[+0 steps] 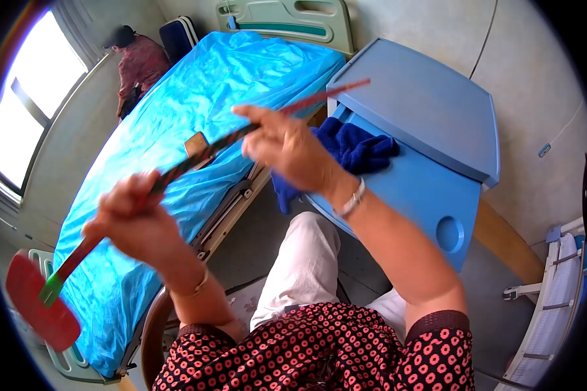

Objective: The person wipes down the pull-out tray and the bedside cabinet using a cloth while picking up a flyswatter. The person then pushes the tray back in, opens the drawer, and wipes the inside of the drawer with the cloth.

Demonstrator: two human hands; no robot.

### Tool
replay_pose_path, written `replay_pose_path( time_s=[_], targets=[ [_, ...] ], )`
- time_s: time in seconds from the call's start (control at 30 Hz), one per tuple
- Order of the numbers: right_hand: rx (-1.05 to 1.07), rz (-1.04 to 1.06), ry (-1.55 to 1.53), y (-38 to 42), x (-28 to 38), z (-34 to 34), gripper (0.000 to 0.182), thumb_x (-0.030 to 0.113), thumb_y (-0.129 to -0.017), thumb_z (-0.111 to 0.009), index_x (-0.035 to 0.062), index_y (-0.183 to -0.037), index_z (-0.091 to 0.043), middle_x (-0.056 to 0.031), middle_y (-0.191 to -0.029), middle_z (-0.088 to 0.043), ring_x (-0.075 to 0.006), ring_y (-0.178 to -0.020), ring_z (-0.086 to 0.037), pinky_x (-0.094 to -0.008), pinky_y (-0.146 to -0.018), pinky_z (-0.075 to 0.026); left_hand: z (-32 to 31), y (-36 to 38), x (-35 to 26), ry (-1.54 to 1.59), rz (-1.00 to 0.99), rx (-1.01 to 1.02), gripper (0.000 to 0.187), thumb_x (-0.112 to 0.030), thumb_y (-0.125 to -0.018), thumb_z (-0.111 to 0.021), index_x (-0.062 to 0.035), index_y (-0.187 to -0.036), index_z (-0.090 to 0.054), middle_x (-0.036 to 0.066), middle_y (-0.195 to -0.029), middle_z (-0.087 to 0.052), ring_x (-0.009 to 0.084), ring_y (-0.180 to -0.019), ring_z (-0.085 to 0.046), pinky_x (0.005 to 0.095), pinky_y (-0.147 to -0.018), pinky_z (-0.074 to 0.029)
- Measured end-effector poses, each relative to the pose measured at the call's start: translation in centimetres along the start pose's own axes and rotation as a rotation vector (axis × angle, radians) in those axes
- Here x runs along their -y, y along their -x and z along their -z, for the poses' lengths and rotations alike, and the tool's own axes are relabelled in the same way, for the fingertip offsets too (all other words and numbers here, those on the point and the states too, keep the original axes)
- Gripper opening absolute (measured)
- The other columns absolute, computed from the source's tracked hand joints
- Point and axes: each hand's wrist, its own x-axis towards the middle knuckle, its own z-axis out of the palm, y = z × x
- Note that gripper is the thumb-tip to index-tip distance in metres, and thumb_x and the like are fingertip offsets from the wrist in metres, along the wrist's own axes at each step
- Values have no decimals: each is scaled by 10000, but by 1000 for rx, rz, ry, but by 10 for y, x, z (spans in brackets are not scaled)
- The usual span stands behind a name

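Observation:
A long stick runs slantwise across the view, from lower left up to a thin red tip at upper right. Dark patterned wrapping covers its middle, and a green socket joins it to a wide, flat red head. Wrapped round the lower shaft is my left hand, closed and blurred by motion. My right hand, also blurred, grips the upper part with its index finger stretched out. Behind the stick, a tan rectangular object lies on the bright blue bed cover.
A dark blue cloth lies on the pulled-out tray of the blue bedside cabinet. At the far side of the bed a person sits near the window. A white railed frame stands at lower right.

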Motion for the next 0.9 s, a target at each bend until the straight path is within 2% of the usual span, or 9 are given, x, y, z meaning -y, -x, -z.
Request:
replay_pose_path(
  time_s=[0.03,0.07,0.1,0.13,0.27,0.33,0.43,0.73,0.9],
  targets=[
    [1,-3,-2,12,4,-4,352,148,-829,-519,42,-1164,-545,-70,-797,-646,-169,-706,-629,-295,-512,-483,6,-2,-17,109,-34,27,582,-642,-819,-379,-103,-599,-353,70,-578,-477,164,-552,-483,240,-539,-430],
    [-40,-49,334,22,10,-9,350,127,-801,-549,46,-1142,-554,-86,-726,-639,-198,-658,-628,-319,-522,-486,12,-3,-33,215,-67,55,607,-677,-790,-387,-119,-569,-293,30,-521,-394,128,-486,-396,202,-470,-366],
    [-81,-95,668,29,13,-9,351,107,-774,-580,49,-1120,-563,-102,-654,-633,-227,-609,-627,-342,-532,-488,14,1,-48,145,-102,-22,626,-709,-767,-379,-127,-560,-281,13,-516,-335,117,-471,-330,203,-443,-317],
    [-84,-99,663,33,10,-7,351,107,-774,-580,49,-1120,-563,-102,-654,-633,-227,-609,-627,-342,-532,-488,15,5,-62,78,-139,-95,645,-741,-745,-371,-134,-551,-269,-3,-511,-277,106,-456,-264,204,-416,-268],
    [30,-137,1118,39,9,-2,348,142,-730,-626,67,-1068,-588,-114,-618,-602,-252,-570,-611,-352,-512,-490,9,17,-90,-143,-347,-149,637,-745,-767,-325,-144,-557,-307,2,-501,-313,111,-429,-318,200,-398,-278],
    [-106,76,1327,40,0,-3,209,116,-723,-608,48,-921,-610,-87,-651,-573,-231,-595,-605,-309,-489,-492,8,13,-86,-101,-305,-101,640,-745,-767,-316,-137,-567,-304,10,-499,-322,111,-427,-326,190,-397,-288],
    [-90,81,1475,40,-20,3,75,112,-723,-566,66,-779,-586,-45,-697,-538,-174,-629,-585,-257,-477,-477,-4,10,-70,-235,-220,-112,623,-710,-790,-319,-127,-573,-284,27,-490,-334,118,-424,-331,207,-416,-320],
    [-171,113,1513,30,-61,31,61,97,-724,-552,36,-729,-559,-79,-707,-520,-192,-634,-587,-265,-491,-494,-21,26,-28,-227,-191,-83,607,-685,-829,-247,-139,-564,-263,32,-477,-342,128,-428,-335,218,-430,-315],
    [-183,38,1552,20,-84,59,59,88,-743,-540,41,-751,-575,-99,-749,-554,-226,-691,-607,-277,-580,-521,-32,42,12,-210,-220,115,593,-646,-858,-229,-140,-552,-269,19,-458,-360,134,-429,-352,233,-433,-319]
  ],
)
